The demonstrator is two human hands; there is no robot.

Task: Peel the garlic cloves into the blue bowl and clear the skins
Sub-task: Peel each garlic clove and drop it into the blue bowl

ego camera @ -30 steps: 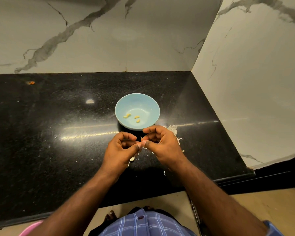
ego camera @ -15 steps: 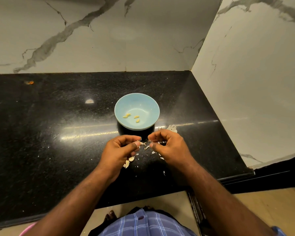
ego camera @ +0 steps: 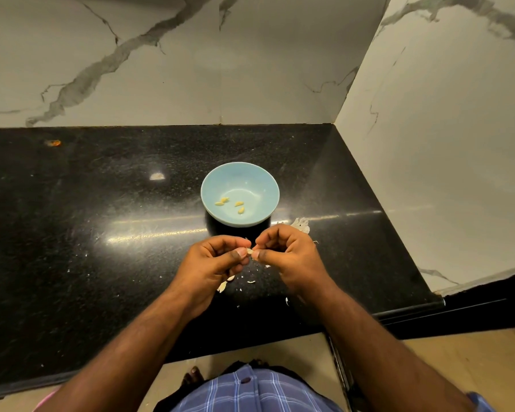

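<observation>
Both hands are held together above the bench point(ego camera: 72, 233), just in front of the blue bowl point(ego camera: 262, 185) and toward the bench's front edge. The left hand point(ego camera: 211, 266) has its fingers curled, with the thumb and forefinger pinching one end of a small pale garlic clove point(ego camera: 249, 251). The right hand point(ego camera: 289, 257) has its fingers likewise curled, and its thumb and forefinger pinch the other end of the same clove, so the clove sits between the two sets of fingertips, clear of the bench surface. Whether the clove is fully skinned cannot be told at this size. The blue bowl stands upright on the black bench, nearer the right edge than the left, about midway between the back wall and the front edge. Four peeled cloves point(ego camera: 241, 209) lie in the bottom of the bowl, toward its near left side. Loose skins point(ego camera: 301, 225) lie on the bench just right of the bowl, partly behind the right hand, and further scraps point(ego camera: 222, 287) lie scattered on the bench beneath and between the hands. A small orange mark point(ego camera: 53, 142) shows near the back left of the bench. The marble wall point(ego camera: 161, 69) runs along the back and right edges.
</observation>
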